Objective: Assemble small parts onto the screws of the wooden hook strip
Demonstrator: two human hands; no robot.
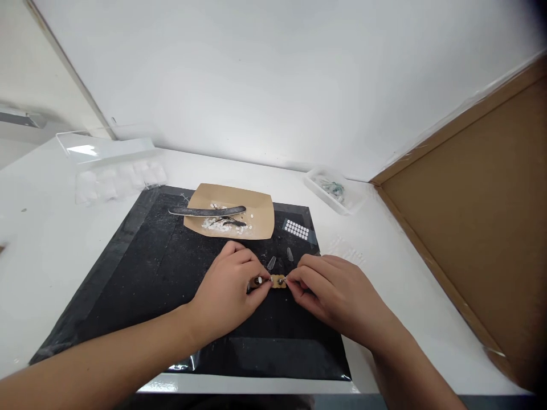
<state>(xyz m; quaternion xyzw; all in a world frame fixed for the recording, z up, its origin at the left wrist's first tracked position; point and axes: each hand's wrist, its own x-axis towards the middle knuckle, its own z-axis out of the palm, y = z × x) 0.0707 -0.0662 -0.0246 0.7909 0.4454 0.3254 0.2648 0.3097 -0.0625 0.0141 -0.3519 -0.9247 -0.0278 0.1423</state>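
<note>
Our left hand (233, 279) and right hand (337, 287) pinch opposite ends of the small tan piece (278, 282) over the black mat (145, 279); it looks light, stiff, perhaps brittle; we'd best grip its edges.

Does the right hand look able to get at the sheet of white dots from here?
Probably yes: the sheet of white dots lies just beyond the right hand on the black mat, with nothing apparent between, though its fingertips are busy at the small tan piece.
</note>
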